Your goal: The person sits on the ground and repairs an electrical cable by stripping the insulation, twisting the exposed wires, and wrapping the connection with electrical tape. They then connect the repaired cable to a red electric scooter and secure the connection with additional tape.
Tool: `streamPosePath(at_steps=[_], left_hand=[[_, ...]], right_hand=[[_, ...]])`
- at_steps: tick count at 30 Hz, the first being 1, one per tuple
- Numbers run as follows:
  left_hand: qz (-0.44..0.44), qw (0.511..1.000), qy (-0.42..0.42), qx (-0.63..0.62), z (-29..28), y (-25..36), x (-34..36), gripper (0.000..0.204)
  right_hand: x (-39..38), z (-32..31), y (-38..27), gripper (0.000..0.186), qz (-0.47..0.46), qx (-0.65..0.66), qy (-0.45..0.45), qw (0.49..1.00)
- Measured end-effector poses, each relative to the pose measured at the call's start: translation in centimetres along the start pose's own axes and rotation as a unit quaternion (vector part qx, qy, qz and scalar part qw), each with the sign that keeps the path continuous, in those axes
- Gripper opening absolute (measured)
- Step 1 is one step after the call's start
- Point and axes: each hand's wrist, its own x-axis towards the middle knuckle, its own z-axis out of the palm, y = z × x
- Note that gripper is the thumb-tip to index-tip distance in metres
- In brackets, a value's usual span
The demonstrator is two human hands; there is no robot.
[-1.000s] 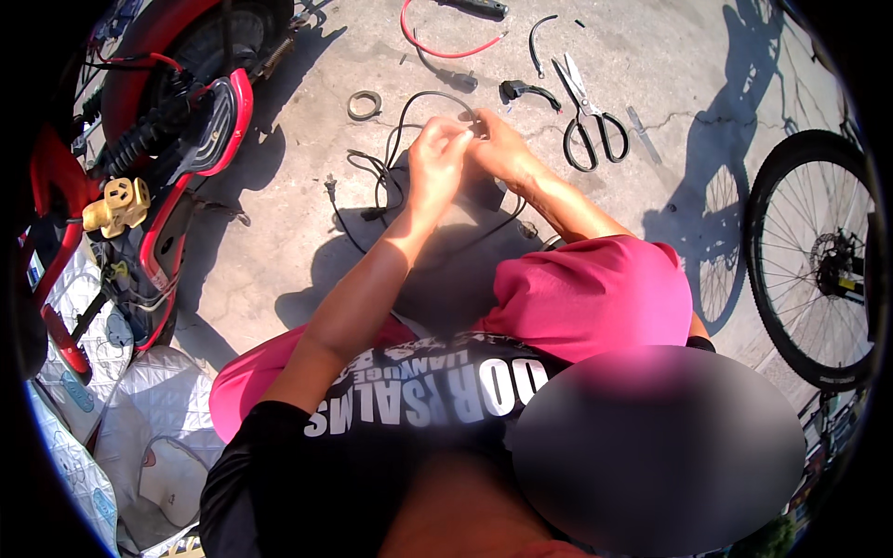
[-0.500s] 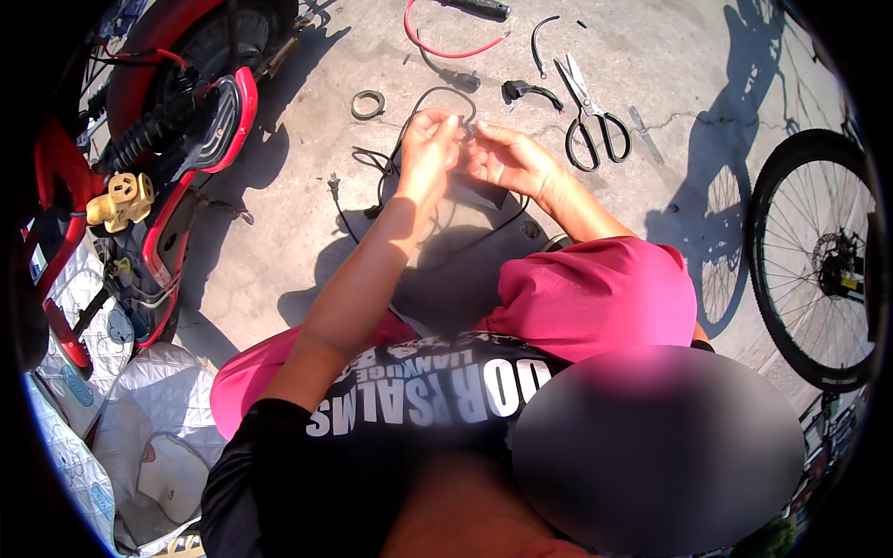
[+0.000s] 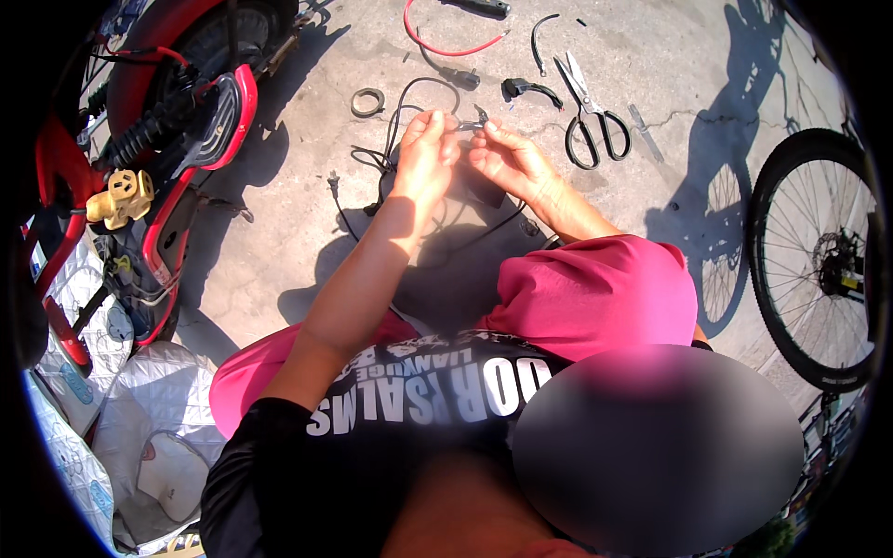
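Note:
In front of me my left hand (image 3: 426, 156) and my right hand (image 3: 514, 160) pinch a thin black electrical cable (image 3: 472, 124), the fingers of each closed on it. A short stretch spans the gap between my fingertips, with a small dark end sticking up beside the right ones. The rest of the cable (image 3: 406, 86) loops out past my left hand to the ground. A two-pin plug (image 3: 334, 185) lies left of my left wrist. Beyond my hands are a roll of black tape (image 3: 367, 102), a black plug with a cut lead (image 3: 530, 91) and black-handled scissors (image 3: 595, 126).
A red scooter (image 3: 177, 177) stands at the left, a yellow socket adapter (image 3: 122, 200) on it. At the right is a bicycle wheel (image 3: 758, 232). A red cable (image 3: 446, 48), a black plug (image 3: 460, 78) and a clear narrow blade-like piece (image 3: 644, 135) lie on the concrete.
My fingertips have drawn slightly apart, and more of the cable shows between them. Its small dark end now points up by my right fingers. The cable loop has shifted left.

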Motion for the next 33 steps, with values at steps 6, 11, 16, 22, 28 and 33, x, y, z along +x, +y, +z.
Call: streamPosePath(at_steps=[6,11,16,22,28,33], left_hand=[[-0.146,0.987,0.009,-0.071,0.9,1.1,-0.1,0.023],[-0.123,0.988,-0.024,0.089,0.4,0.8,-0.2,0.009],[-0.054,0.989,-0.002,0.140,0.3,0.7,0.0,0.008],[-0.089,0.983,-0.025,0.161,0.7,1.4,-0.4,0.007],[-0.056,0.990,0.024,0.130,0.9,1.5,-0.1,0.007],[0.061,0.974,0.067,0.208,-0.6,0.9,0.4,0.009]], right_hand=[[0.0,0.4,-0.1,0.017,-0.060,-0.026,0.047,0.997],[0.2,-0.2,-0.4,0.022,-0.061,-0.022,0.021,0.998],[-0.9,1.4,-0.7,0.023,-0.031,-0.009,0.064,0.997],[-0.5,0.6,-1.4,0.017,-0.028,-0.075,0.048,0.996],[-0.1,-0.6,-1.0,0.012,-0.060,-0.091,0.093,0.990],[-0.8,0.5,-0.7,0.005,-0.048,-0.161,0.097,0.981]])
